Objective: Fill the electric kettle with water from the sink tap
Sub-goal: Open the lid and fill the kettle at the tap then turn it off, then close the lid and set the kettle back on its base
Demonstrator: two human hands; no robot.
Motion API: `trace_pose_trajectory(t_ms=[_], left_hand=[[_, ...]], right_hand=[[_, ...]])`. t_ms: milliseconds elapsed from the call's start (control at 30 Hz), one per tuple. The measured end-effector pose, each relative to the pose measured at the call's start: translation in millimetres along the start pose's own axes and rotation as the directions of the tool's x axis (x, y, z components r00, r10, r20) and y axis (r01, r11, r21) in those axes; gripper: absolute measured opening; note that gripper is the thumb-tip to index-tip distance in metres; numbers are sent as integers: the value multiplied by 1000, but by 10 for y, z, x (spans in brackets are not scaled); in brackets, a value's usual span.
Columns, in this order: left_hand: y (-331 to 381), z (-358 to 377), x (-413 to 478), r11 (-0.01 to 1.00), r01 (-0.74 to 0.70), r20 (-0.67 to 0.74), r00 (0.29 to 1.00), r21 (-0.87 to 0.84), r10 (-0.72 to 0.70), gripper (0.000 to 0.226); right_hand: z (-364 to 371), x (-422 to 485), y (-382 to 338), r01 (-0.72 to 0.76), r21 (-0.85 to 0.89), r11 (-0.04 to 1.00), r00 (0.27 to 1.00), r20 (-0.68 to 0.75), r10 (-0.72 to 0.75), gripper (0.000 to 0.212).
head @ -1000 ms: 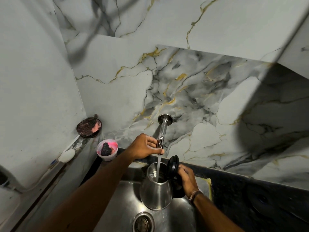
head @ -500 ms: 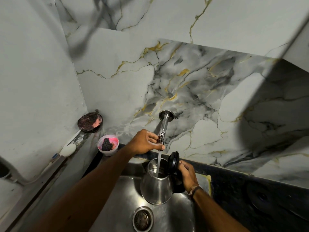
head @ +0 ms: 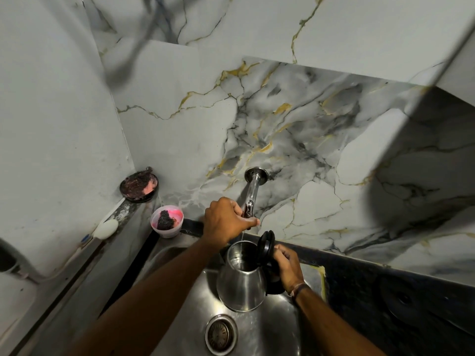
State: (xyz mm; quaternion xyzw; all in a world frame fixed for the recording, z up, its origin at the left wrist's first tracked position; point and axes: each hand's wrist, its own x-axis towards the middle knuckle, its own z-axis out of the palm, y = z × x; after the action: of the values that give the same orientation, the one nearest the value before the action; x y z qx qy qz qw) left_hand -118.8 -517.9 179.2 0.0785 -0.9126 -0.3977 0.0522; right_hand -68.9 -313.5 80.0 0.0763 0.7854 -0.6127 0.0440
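Over a stainless steel sink (head: 185, 327), a person holds an electric kettle (head: 241, 283) directly beneath the outlet of a wall-mounted chrome tap (head: 253, 191), whose spout runs out and down from a marble-patterned wall (head: 295, 129). The left hand (head: 226, 219) is the nearer one to the tap: its fingers are curled around the lower end of the spout, at what appears to be the valve, thumb stretched toward the outlet. The kettle's open mouth lies just below and slightly to the right of those fingers, and only a faint, thin thread of water shows between outlet and mouth, so the flow seems slight or nearly off. The right hand (head: 288, 265) is clamped on the kettle's black handle, keeping the body upright with its long axis near vertical, its base hanging above the sink floor near the drain strainer (head: 221, 334). The kettle's black lid (head: 266, 244) stands hinged open on the handle side, clear of the water's path. The body is brushed steel, tapering from a wide base to a narrower mouth; its water level cannot be read from here. Left of the sink, a small pink-stained bowl (head: 167, 224) holding a dark scrubber sits on the rim, well apart from the work.
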Motion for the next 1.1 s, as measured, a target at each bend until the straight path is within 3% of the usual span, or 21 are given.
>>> trace_pose_trajectory(t_ms=[133,233,333,367,433,500,567,667,833,1100], left_hand=[[65,40,-55,999,33,-65,997,35,-31,49],[-4,37,-56,1000,-25,-27,999,9,26,50],[-271,-16,-18,951,-27,140,987,-307,73,44],[-405,-52,-37,902,20,203,976,-430,75,56],[-730,-125,-151,833,147,307,951,-533,29,122],[-1114,-86,-339,844,248,415,909,-475,-34,176],[-1367,-20,-560,916,251,504,861,-312,-65,189],[-1454,187,-831,980,130,550,835,-149,-27,186],[-1263,610,-1065,900,28,347,927,-435,139,146],[-952,1031,-1376,872,62,265,961,-485,79,133]], right_hand=[[2,-8,-22,10,36,999,1000,-5,-10,52],[9,-34,-46,24,54,998,1000,-1,-23,61],[7,-51,-79,27,63,998,1000,3,-27,64],[1,-59,-84,26,60,998,1000,4,-27,64],[-13,-73,-84,20,49,999,1000,10,-21,63],[-31,-98,-84,14,47,999,1000,16,-15,61],[-52,-120,-88,18,57,998,1000,13,-19,62],[-82,-166,-98,36,72,997,999,3,-36,67],[-201,-307,-112,27,105,994,1000,2,-27,72],[-711,-547,-104,30,81,996,999,-26,-28,76]])
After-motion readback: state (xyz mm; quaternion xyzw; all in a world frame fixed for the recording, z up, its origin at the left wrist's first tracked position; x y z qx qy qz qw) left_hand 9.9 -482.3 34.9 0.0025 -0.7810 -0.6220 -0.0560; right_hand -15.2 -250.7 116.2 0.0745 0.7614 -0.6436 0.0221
